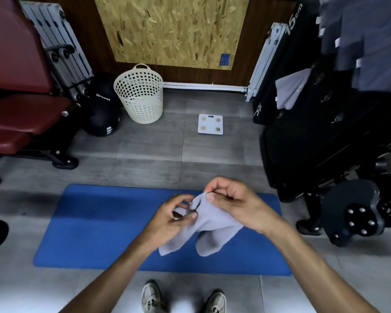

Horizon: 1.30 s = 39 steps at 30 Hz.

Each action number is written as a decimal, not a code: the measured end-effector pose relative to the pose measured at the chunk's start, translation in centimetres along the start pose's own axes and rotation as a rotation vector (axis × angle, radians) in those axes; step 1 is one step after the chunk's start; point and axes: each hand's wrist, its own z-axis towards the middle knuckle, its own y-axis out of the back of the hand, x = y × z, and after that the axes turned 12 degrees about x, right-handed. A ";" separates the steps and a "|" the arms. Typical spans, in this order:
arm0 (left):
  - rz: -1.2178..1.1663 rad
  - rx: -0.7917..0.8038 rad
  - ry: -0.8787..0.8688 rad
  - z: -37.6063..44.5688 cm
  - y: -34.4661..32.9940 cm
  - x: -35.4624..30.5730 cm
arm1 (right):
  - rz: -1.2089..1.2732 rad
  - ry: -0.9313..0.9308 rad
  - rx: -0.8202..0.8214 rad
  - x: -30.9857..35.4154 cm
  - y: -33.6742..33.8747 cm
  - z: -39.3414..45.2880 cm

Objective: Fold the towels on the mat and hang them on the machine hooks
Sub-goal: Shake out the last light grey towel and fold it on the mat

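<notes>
Over the right half of the blue mat (95, 227), toward its far edge, holding a grey towel (209, 224) up off the surface, lower folds drooping toward the mat and possibly just brushing it; hard to tell from this angle. Right hand (233, 203) pinching the towel's top corner, thumb and forefinger clamped on the cloth. Left hand (175, 216) curling fingers round the neighbouring edge just beside it, seemingly gripping, though the fingertips are partly hiding the contact.

Judging the step: still sorting out corners before laying flat to fold. Risking a lopsided fold, since the cloth is hanging bunched in two lobes rather than spread; risking a lost corner too, with both grips crowded at one end and nothing controlling the loose bottom. Letting go early would be dropping the heap into a crumple near the mat's right end, perhaps spilling over its edge onto the floor tiles (145, 145).

Leaving plenty of bare mat to the left for spreading out; less room on the right, where the dark machine (314, 136) and its round plate (352, 213) are standing near the mat's right edge. Hanging already on the machine: one pale towel (290, 90), with several hooks (338, 118) below looking free. Standing well apart beyond the far edge: a perforated basket (139, 93) and a white scale (210, 124). Shoes (215, 301) planted just beside the near edge, limiting any step forward.
</notes>
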 end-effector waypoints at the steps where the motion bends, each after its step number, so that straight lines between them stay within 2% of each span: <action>1: 0.018 -0.045 -0.021 0.1 0.0 0.0 | 0.001 0.001 0.010 0.2 -0.1 -0.1; 7: 0.010 -0.080 -0.055 -0.1 3.4 0.1 | -0.009 -0.054 -0.011 -0.1 1.6 -1.2; 12: 0.238 0.018 -0.044 0.3 8.3 -0.7 | -0.285 -0.347 0.203 -3.8 4.8 -2.6; 14: 0.287 0.012 -0.046 1.0 9.3 -0.4 | -0.408 -0.470 0.228 -5.2 5.6 -2.4; 17: 0.361 0.026 -0.005 1.6 10.3 -0.2 | -0.497 -0.555 0.208 -6.9 6.4 -2.0; 22: 0.310 0.035 0.043 0.1 12.8 -0.3 | -0.570 -0.610 0.168 -8.2 7.5 -2.7; 25: 0.347 0.024 0.108 -1.6 14.0 2.0 | -0.646 -0.665 0.119 -9.3 7.9 -4.3; 27: 0.361 0.089 0.180 -2.8 13.9 3.8 | -0.687 -0.715 0.100 -10.2 7.4 -5.3; 30: 0.391 0.256 0.285 -4.7 12.6 6.9 | -0.640 -0.740 0.227 -12.6 5.2 -7.0; 33: 0.405 0.439 0.413 -6.2 10.9 9.1 | -0.535 -0.782 0.282 -15.4 3.0 -9.1; 35: 0.384 0.454 0.422 -7.2 10.1 9.6 | -0.518 -0.830 0.348 -15.8 2.4 -10.1; 37: 0.321 0.398 0.388 -8.6 9.9 9.7 | -0.516 -0.830 0.399 -15.6 2.5 -11.2; 39: 0.270 0.383 0.386 -9.9 10.6 9.6 | -0.474 -0.806 0.386 -15.7 3.3 -12.7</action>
